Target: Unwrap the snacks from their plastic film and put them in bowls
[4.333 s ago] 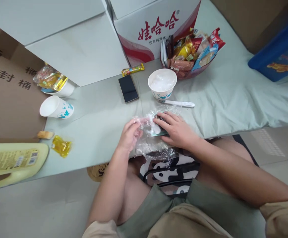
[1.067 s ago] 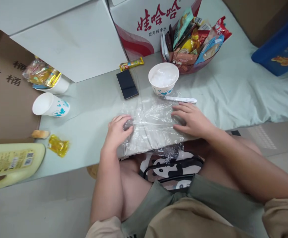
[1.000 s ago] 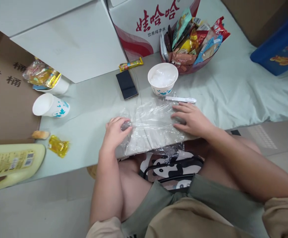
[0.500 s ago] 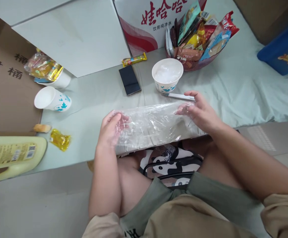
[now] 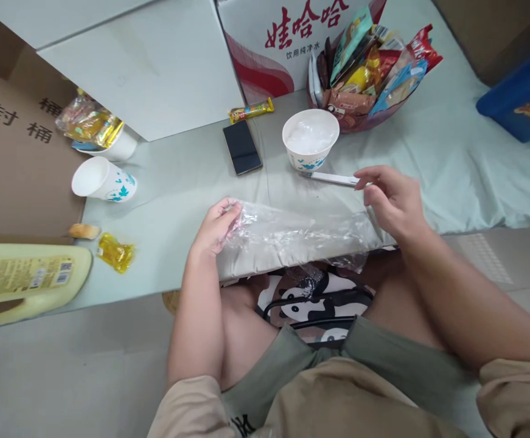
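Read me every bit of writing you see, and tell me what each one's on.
"娃哈哈": white-and-red carton.
"饮用纯净水": same carton, smaller.
"封桶": brown cardboard box; other characters cut off at the frame's edge.
"桶": same box, just above.
Yellow jug, snack packs, yellow wrapped bar: too small or blurred.
Clothing: dark letters, cut off.

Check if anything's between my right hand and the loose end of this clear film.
Nothing visible is. The clear film, pinched in your left hand, ends beside your right hand. The slim white tool lies beyond, not between.
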Demonstrator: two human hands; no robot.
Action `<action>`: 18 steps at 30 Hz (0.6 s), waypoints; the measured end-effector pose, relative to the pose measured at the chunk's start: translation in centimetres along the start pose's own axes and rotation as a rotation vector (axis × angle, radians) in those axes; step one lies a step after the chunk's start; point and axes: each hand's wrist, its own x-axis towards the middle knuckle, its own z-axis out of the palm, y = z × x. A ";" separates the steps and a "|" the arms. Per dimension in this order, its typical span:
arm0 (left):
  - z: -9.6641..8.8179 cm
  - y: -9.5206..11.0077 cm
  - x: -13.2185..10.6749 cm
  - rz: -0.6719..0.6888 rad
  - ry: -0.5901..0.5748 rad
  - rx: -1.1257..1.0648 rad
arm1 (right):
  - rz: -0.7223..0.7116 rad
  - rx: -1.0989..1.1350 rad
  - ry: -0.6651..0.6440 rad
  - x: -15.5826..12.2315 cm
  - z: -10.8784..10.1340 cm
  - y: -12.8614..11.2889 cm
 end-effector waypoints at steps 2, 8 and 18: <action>0.6 0.2 -0.2 -0.068 -0.154 0.030 | 0.027 0.129 -0.104 0.4 0.3 -0.1; 2.9 0.3 -0.3 -0.113 -0.331 0.001 | -0.028 0.276 -0.823 0.2 3.4 -1.2; 3.1 0.6 0.7 -0.044 -0.140 -0.318 | -0.286 -0.017 -0.633 -2.3 3.1 -2.7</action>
